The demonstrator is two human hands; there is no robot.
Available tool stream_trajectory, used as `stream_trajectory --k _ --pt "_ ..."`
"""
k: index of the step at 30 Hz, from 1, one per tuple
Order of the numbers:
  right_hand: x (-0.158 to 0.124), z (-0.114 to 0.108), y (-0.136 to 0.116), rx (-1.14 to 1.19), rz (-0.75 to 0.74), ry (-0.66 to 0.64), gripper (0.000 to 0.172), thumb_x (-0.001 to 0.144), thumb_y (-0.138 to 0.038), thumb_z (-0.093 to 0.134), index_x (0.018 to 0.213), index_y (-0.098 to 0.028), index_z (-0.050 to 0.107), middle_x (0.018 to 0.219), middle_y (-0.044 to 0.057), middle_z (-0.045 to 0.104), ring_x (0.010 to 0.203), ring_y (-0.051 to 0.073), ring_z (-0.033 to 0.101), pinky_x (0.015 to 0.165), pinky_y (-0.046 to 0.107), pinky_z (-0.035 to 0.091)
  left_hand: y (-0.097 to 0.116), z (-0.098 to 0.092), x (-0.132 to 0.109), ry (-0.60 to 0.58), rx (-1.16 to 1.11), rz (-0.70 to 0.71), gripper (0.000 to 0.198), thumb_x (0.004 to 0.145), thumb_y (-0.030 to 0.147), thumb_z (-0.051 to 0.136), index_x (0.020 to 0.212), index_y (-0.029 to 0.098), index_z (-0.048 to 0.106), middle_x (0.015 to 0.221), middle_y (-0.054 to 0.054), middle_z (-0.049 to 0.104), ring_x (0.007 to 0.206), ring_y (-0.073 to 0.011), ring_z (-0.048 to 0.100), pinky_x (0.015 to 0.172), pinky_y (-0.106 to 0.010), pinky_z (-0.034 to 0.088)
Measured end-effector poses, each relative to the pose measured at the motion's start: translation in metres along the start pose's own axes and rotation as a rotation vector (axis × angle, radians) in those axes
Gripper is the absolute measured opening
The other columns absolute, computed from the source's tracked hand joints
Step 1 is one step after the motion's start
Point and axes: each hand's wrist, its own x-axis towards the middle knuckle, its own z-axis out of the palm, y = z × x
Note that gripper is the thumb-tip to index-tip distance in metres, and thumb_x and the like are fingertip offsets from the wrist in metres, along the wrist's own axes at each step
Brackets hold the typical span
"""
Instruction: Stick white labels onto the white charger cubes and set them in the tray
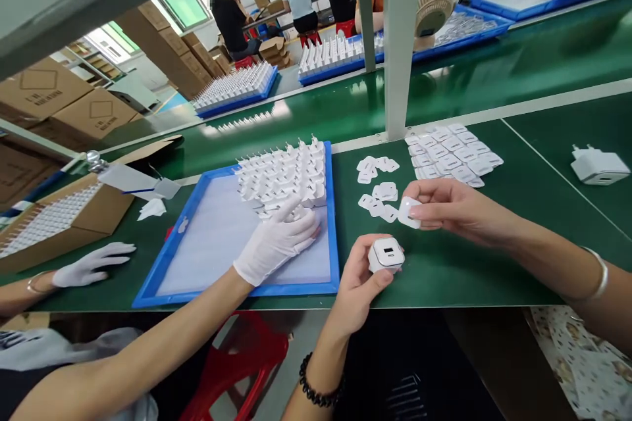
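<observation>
Shows a white charger point(386, 255) with rounded-square, dark-slotted face, clasped in the left hand point(356, 281) over the front of the worktop point(459, 276), and a white card point(407, 213) pinched in the right hand point(450, 208).

The charger point(386, 255) and card point(406, 214) are white, the tabletop point(459, 273) green.

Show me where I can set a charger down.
Bare green tabletop lies between card rows and lone charger; more space inside blue tray, left of its chargers. Crowded: between tray and right hand, where loose cards lie.
</observation>
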Motion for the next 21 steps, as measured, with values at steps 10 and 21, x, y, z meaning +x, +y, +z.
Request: stream_trajectory --k 10,21 --pt "-0.008 0.017 0.006 -0.276 0.075 -0.096 0.017 0.103 -0.033 0.061 0.107 -0.017 0.064 0.065 -0.005 0.054 0.06 0.007 0.048 0.058 0.02 0.039 -0.001 0.009 -0.012 0.105 0.254 0.143 0.037 0.103 0.037 0.057 0.14 0.032 0.055 0.129 -0.004 0.057 0.115 -0.0184 0.054 0.101 -0.028 0.045" --pt "-0.012 0.02 0.013 -0.094 0.235 -0.124 0.024 0.098 -0.036 0.07 0.111 -0.02 0.058 0.064 -0.003 0.062 0.054 0.007 0.046 0.051 0.018 0.038 -0.008 0.009 -0.012 0.106 0.447 0.314 0.045 0.103 0.026 0.059 0.144 0.034 0.043 0.137 -0.007 0.052 0.128 -0.0217 0.05 0.107 -0.036 0.045"
